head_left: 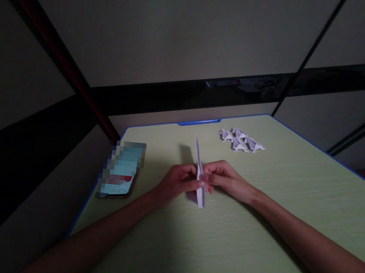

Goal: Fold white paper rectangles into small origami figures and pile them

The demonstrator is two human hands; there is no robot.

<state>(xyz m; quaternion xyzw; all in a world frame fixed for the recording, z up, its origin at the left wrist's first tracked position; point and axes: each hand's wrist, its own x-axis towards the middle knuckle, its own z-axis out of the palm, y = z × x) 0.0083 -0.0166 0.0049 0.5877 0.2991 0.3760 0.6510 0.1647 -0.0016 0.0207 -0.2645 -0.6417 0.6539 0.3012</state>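
Folded paper (pixel 199 169), at the middle of the table (pixel 223 245); left hand (pixel 178 180) and right hand (pixel 225 179) pinch it together, seemingly steadying its layers. Paper figures (pixel 239 144) sit table's far side, likely for elbow room

Free tabletop (pixel 313 198) rightward — paper figures (pixel 238 143) beyond right hand (pixel 226 175), probably phone (pixel 122 169) left.

Looks forward and down from the wearer's head, close over the table (pixel 297 187). Faces pale panels (pixel 180 36) at twelve o'clock.
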